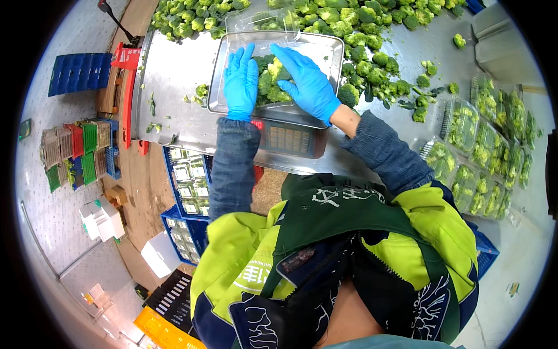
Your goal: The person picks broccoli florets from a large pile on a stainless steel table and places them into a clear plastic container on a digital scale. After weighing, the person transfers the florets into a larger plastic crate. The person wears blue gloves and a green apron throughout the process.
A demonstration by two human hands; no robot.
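Both my hands wear blue gloves and lie at a clear plastic clamshell box (261,32) on a metal tray (335,48). Broccoli florets (272,80) fill the box's near part, and its lid stands raised at the far side. My left hand (241,83) is at the left side of the florets, palm down with its fingers stretched. At their right side is my right hand (305,80), thumb apart from the fingers, touching or just over the florets. Under the tray sits a digital scale (287,138) with a red display, partly covered.
Loose broccoli (362,65) is heaped along the far side of the steel table (174,83). Filled clear boxes (479,144) are stacked at the right. Blue crates (187,183) with packed boxes stand on the floor at the left, near a red pallet jack (128,100).
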